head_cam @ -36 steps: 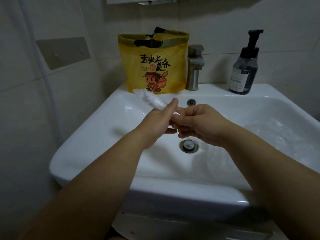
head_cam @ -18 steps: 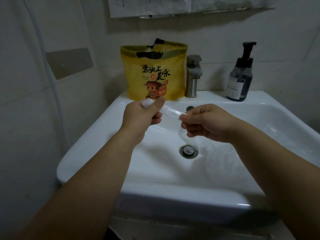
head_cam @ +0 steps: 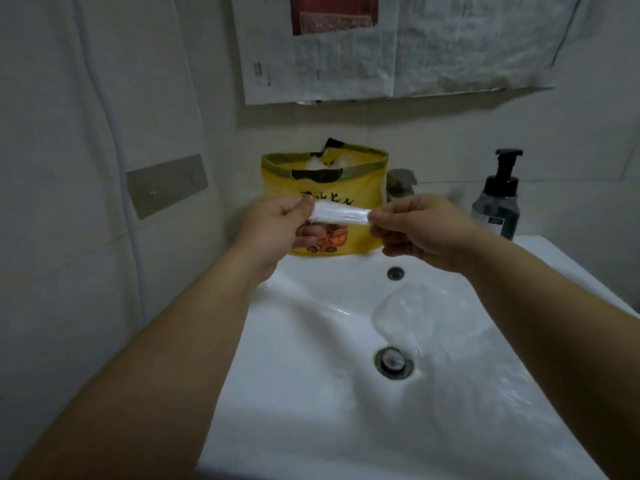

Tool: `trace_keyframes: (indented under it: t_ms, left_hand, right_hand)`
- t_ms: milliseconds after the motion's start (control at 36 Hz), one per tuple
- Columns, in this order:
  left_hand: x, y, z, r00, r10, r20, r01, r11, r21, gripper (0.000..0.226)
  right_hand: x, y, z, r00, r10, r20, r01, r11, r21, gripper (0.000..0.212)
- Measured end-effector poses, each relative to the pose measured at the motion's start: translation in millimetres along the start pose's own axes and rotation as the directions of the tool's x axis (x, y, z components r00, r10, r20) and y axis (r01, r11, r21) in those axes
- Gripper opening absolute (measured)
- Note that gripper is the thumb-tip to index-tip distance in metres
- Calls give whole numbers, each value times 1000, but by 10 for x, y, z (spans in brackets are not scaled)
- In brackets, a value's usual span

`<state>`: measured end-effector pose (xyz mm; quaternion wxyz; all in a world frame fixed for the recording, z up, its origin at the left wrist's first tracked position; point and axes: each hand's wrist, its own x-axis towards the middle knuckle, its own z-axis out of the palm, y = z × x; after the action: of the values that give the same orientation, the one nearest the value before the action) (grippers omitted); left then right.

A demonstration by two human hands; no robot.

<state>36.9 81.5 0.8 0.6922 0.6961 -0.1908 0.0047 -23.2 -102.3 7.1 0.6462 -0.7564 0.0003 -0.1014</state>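
A rolled clear plastic bag point(head_cam: 341, 214) is stretched level between both hands, above the back of the white sink point(head_cam: 311, 393). My left hand point(head_cam: 277, 226) pinches its left end between thumb and fingers. My right hand point(head_cam: 419, 230) pinches its right end. Both hands are raised in front of a yellow snack bag point(head_cam: 323, 174) that stands open at the sink's back rim.
A metal tap point(head_cam: 401, 183) stands behind my right hand, and a dark pump bottle point(head_cam: 497, 202) at the back right. Clear plastic film point(head_cam: 403, 318) lies in the basin near the drain point(head_cam: 393, 362). Paper sheets point(head_cam: 346, 57) hang on the wall above; a metal plate point(head_cam: 166, 185) is fixed at left.
Both hands have risen from over the basin and moved apart, drawing the rolled plastic out straight and level. The view has tilted up.
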Motion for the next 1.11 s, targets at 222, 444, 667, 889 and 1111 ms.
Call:
trace_keyframes:
  t_ms: [222,444,667,889,1111]
  left_hand:
    - [517,184,-23,986,76,-148,-72,997,30,14]
    - [924,229,-178,958,208,-197,-106,896,432,38]
    - [1090,117,-354,976,188,-111,-100,837,538,19]
    - [1176,82,-408,976,205,-73,-135,833,536,27]
    - [1129,73,-391,974,188,-128,-104,868,486,23]
  right_hand:
    - [469,-276,-18,971,-122,-205,107,991,-80,9]
    - [1055,-517,-129,895,-361,-263,163,812,-560,30]
    - [1507,-667,249,907,-420,-41,273,659,-701,28]
    - [1670,-547,735,985,-107,132,168,511,-843,24]
    - [1587,-664,556,981,-161,110,177,500,-848,40]
